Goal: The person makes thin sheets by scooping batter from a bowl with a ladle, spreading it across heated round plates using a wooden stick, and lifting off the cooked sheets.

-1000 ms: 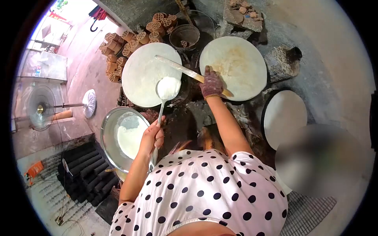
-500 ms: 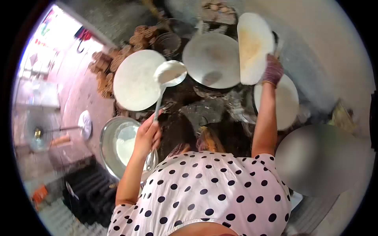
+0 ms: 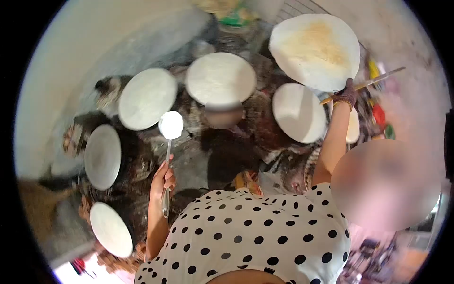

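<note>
My left hand point(image 3: 163, 179) is closed around the handle of a ladle point(image 3: 169, 150), whose bowl holds white batter point(image 3: 170, 125). The ladle is held over the dark stove floor, near a white-coated round griddle point(image 3: 148, 98). My right hand point(image 3: 346, 96), in a purplish knit glove, grips a long flat wooden stick point(image 3: 378, 79). Its fingers are at the lower edge of a large thin white flatbread point(image 3: 318, 52) with a browned patch, spread out wide. Whether the glove also pinches the flatbread is hard to tell.
Several round griddles curve around me: a grey one point(image 3: 102, 157), white-covered ones at lower left point(image 3: 111, 229), back centre point(image 3: 221, 78) and right point(image 3: 299, 113). A wire rack point(image 3: 302, 8) stands at the back. Colourful items point(image 3: 378, 114) lie at far right.
The view has turned right. The flatbread, folded over beside a griddle before, is now spread out at upper right with my right hand at its edge. My left hand still holds the ladle.
</note>
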`<state>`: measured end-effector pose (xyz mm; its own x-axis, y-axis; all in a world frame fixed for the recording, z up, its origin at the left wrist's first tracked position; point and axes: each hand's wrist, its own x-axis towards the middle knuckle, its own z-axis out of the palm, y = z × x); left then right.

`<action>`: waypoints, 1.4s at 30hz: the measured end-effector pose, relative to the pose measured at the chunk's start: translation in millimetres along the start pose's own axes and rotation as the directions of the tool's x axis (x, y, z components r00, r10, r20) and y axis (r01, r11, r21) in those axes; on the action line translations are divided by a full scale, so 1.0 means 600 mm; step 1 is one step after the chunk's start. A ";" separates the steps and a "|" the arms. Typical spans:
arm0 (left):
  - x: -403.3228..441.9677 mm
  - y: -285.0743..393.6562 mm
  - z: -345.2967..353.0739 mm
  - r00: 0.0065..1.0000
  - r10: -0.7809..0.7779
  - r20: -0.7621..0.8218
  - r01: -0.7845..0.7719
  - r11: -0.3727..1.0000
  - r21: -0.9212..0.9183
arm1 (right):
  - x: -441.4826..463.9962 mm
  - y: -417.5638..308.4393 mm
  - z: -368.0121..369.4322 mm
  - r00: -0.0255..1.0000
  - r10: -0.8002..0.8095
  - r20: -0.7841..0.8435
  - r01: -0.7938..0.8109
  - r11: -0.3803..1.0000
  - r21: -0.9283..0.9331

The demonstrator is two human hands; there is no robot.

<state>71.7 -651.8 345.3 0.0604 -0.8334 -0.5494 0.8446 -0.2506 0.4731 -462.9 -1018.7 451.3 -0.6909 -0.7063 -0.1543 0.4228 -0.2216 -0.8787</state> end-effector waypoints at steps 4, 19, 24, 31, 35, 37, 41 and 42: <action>0.129 -0.076 0.080 0.988 -0.126 0.091 0.128 0.992 -0.015 | 0.170 -0.019 -0.208 0.978 -0.041 -0.205 0.055 0.997 0.061; 0.236 -0.230 0.349 0.971 -0.229 0.072 0.235 0.967 -0.095 | 0.452 0.221 -0.525 0.861 0.129 -0.493 -0.120 0.991 0.050; 0.226 -0.220 0.334 0.986 -0.167 0.022 0.168 0.983 -0.077 | 0.433 0.220 -0.515 0.862 0.082 -0.500 -0.126 0.990 -0.056; 0.070 -0.185 0.276 0.979 0.187 -0.086 -0.194 0.978 -0.072 | 0.216 0.256 -0.298 0.981 0.098 -0.170 -0.158 0.910 -0.382; 0.089 -0.160 0.167 0.959 0.193 -0.207 -0.225 0.964 -0.140 | 0.050 0.327 -0.152 0.922 0.373 0.104 -0.247 0.774 -0.583; 0.089 -0.128 0.099 0.962 0.178 -0.208 -0.227 0.944 -0.238 | 0.004 0.420 -0.089 0.817 0.548 0.180 -0.268 0.637 -0.723; 0.019 -0.004 -0.030 0.921 0.278 -0.272 -0.326 0.934 -0.149 | -0.243 0.486 0.101 0.589 0.779 0.213 -0.105 0.335 -0.936; -0.016 0.049 -0.027 0.850 0.377 -0.367 -0.322 0.924 0.204 | -0.288 0.512 0.120 0.476 0.817 0.324 0.061 0.337 -0.939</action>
<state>104.6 -643.1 353.5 0.5651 -0.6227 -0.5412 0.6526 -0.0639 0.7550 -171.2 -1013.4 240.4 0.2068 -0.7355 -0.6452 -0.4501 0.5140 -0.7302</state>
